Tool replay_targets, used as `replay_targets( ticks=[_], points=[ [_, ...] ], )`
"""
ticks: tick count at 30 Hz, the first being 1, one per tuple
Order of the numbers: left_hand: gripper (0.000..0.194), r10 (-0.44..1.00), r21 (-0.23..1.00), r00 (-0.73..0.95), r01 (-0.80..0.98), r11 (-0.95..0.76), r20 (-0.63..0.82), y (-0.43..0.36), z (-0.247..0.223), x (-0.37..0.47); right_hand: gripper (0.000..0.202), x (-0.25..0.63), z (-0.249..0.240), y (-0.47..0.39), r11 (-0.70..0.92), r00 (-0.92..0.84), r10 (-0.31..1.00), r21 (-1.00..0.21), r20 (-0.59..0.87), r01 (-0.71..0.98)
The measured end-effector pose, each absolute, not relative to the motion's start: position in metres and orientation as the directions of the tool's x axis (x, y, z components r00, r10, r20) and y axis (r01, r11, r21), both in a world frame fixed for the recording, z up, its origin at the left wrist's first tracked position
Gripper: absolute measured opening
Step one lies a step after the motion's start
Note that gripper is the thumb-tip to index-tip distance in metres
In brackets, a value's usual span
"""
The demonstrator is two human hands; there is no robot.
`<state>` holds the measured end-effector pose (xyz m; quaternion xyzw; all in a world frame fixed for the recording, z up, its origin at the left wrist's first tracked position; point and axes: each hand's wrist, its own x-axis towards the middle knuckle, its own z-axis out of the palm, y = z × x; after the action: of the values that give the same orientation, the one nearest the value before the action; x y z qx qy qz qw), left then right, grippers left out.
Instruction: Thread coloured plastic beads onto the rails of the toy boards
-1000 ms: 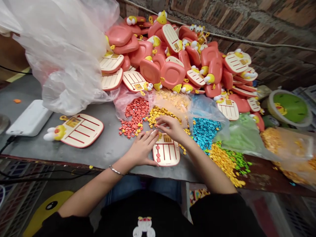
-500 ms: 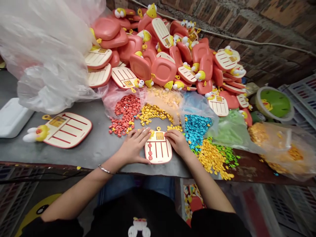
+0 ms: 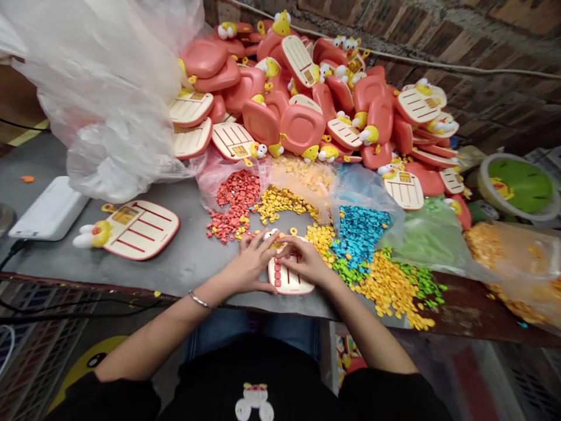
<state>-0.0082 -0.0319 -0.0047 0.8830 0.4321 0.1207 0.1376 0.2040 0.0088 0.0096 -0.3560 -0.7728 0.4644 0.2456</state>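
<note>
A cream slotted toy board (image 3: 293, 285) with a red rim lies flat on the table in front of me. Several small red pieces (image 3: 277, 275) sit in a row in its leftmost slot. My left hand (image 3: 248, 266) grips the board's left side, thumb at the lower corner and fingers across the top. Over the board's upper part, my right hand (image 3: 307, 260) has thumb and fingers drawn together near the head of that slot. Whatever its fingertips hold is hidden. Fingers cover most of the board's duck-like head and window.
Behind lie heaps of red pieces (image 3: 236, 199), yellow pieces (image 3: 284, 202) and blue pieces (image 3: 359, 228), with orange-yellow pieces (image 3: 390, 286) at right. Another slotted board (image 3: 146, 231) and a white box (image 3: 50, 207) are left. Piled red-backed boards (image 3: 302, 126) line the brick wall.
My right hand has moved from the board's upper right edge leftward over its top. More red pieces show in the left slot. The whole view has shifted slightly left.
</note>
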Motion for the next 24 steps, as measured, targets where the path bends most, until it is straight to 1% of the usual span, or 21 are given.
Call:
replay_targets(
  ticks=[1, 2, 3, 4, 6, 7, 8, 10, 11, 12, 13, 14, 16, 20, 22, 24],
  points=[
    [0.093, 0.801, 0.347, 0.591, 0.734, -0.584, 0.097, -0.032, -0.005, -0.008, 0.041, 0.206, 0.012, 0.012, 0.215, -0.641, 0.767, -0.933, -0.023, 0.29],
    [0.094, 0.802, 0.344, 0.59, 0.736, -0.583, 0.095, -0.031, -0.005, -0.009, 0.046, 0.208, 0.014, 0.016, 0.132, -0.647, 0.759, -0.957, -0.071, 0.259],
    [0.095, 0.802, 0.338, 0.59, 0.739, -0.583, 0.092, -0.031, -0.004, -0.009, 0.044, 0.21, 0.015, 0.021, 0.082, -0.632, 0.77, -0.969, -0.087, 0.233],
    [0.095, 0.801, 0.329, 0.592, 0.742, -0.585, 0.089, -0.031, -0.004, -0.009, 0.038, 0.21, 0.016, 0.029, 0.073, -0.592, 0.802, -0.972, -0.075, 0.222],
    [0.094, 0.797, 0.307, 0.598, 0.744, -0.593, 0.088, -0.031, -0.002, -0.01, 0.023, 0.203, 0.017, 0.046, 0.15, -0.47, 0.882, -0.95, 0.003, 0.275],
    [0.093, 0.793, 0.297, 0.603, 0.744, -0.599, 0.089, -0.031, -0.001, -0.01, 0.018, 0.196, 0.017, 0.056, 0.209, -0.428, 0.903, -0.912, 0.042, 0.353],
    [0.092, 0.79, 0.288, 0.607, 0.743, -0.604, 0.092, -0.031, -0.001, -0.01, 0.015, 0.187, 0.017, 0.065, 0.269, -0.415, 0.908, -0.848, 0.064, 0.456],
    [0.091, 0.784, 0.276, 0.613, 0.74, -0.613, 0.097, -0.032, 0.0, -0.01, 0.01, 0.165, 0.017, 0.08, 0.365, -0.45, 0.892, -0.654, 0.042, 0.663],
    [0.091, 0.783, 0.272, 0.614, 0.74, -0.615, 0.101, -0.032, 0.0, -0.011, 0.008, 0.155, 0.017, 0.085, 0.398, -0.469, 0.883, -0.551, 0.014, 0.733],
    [0.091, 0.783, 0.269, 0.614, 0.74, -0.617, 0.106, -0.032, 0.0, -0.011, 0.005, 0.147, 0.017, 0.089, 0.422, -0.482, 0.876, -0.469, -0.009, 0.776],
    [0.09, 0.782, 0.265, 0.613, 0.74, -0.618, 0.112, -0.032, 0.0, -0.011, 0.002, 0.142, 0.017, 0.092, 0.439, -0.491, 0.871, -0.418, -0.02, 0.795],
    [0.089, 0.783, 0.261, 0.611, 0.742, -0.618, 0.117, -0.032, 0.0, -0.012, 0.004, 0.14, 0.017, 0.093, 0.454, -0.503, 0.864, -0.403, -0.018, 0.794],
    [0.087, 0.783, 0.254, 0.61, 0.743, -0.619, 0.121, -0.031, 0.001, -0.013, 0.011, 0.144, 0.016, 0.093, 0.482, -0.532, 0.847, -0.445, 0.015, 0.755],
    [0.087, 0.782, 0.244, 0.612, 0.745, -0.621, 0.119, -0.032, 0.001, -0.014, 0.006, 0.171, 0.012, 0.089, 0.464, -0.516, 0.854, -0.555, 0.072, 0.69],
    [0.089, 0.783, 0.234, 0.61, 0.749, -0.62, 0.122, -0.033, 0.001, -0.014, 0.007, 0.177, 0.01, 0.088, 0.446, -0.504, 0.861, -0.574, 0.065, 0.687],
    [0.091, 0.787, 0.214, 0.605, 0.758, -0.616, 0.12, -0.034, 0.002, -0.012, 0.012, 0.172, 0.009, 0.089, 0.466, -0.532, 0.845, -0.564, 0.056, 0.682]
  ],
)
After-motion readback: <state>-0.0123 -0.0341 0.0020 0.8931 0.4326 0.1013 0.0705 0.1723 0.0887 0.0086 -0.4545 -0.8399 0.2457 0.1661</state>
